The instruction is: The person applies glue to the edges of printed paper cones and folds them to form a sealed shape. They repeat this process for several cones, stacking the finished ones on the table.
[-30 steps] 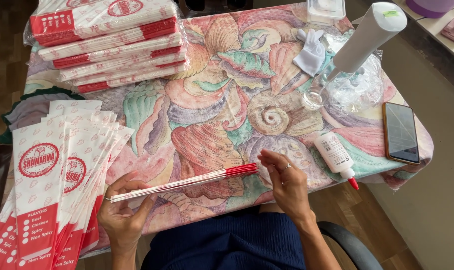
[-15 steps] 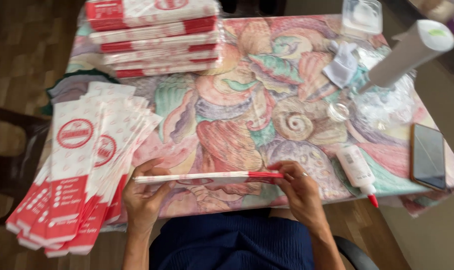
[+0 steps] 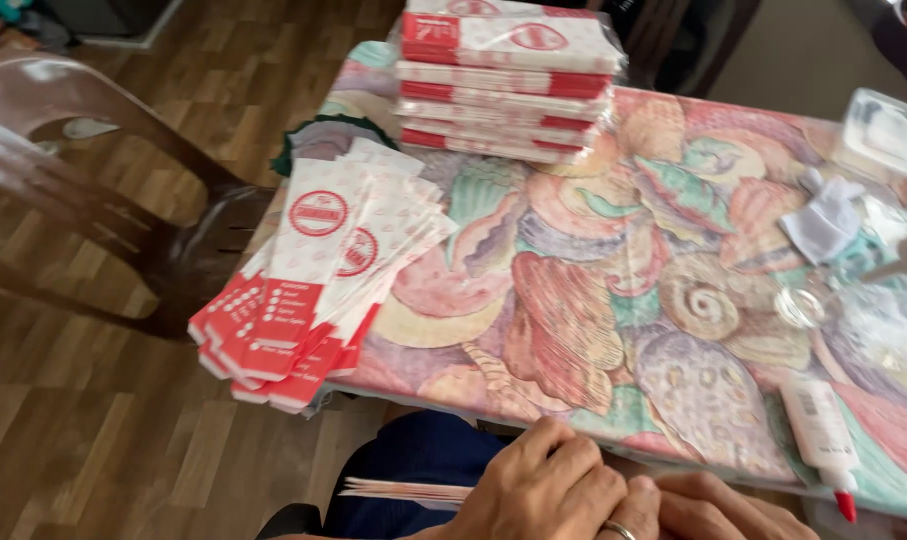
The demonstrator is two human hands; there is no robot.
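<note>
Paper sleeve [image 3: 403,491], long axis sideways, lay pinched flat under left hand [image 3: 543,490], right hand [image 3: 718,510] touching alongside, grip unclear.

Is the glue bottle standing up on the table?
No, the white glue bottle with the red tip lies flat on its side on the shell-patterned tablecloth.

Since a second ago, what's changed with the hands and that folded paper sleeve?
Both hands have dropped below the table edge toward the lap. The left hand now lies over the right hand, pressing the paper sleeve, which they held stretched between them before. The fanned sleeves, wrapped stack and glue bottle stayed put.
</note>
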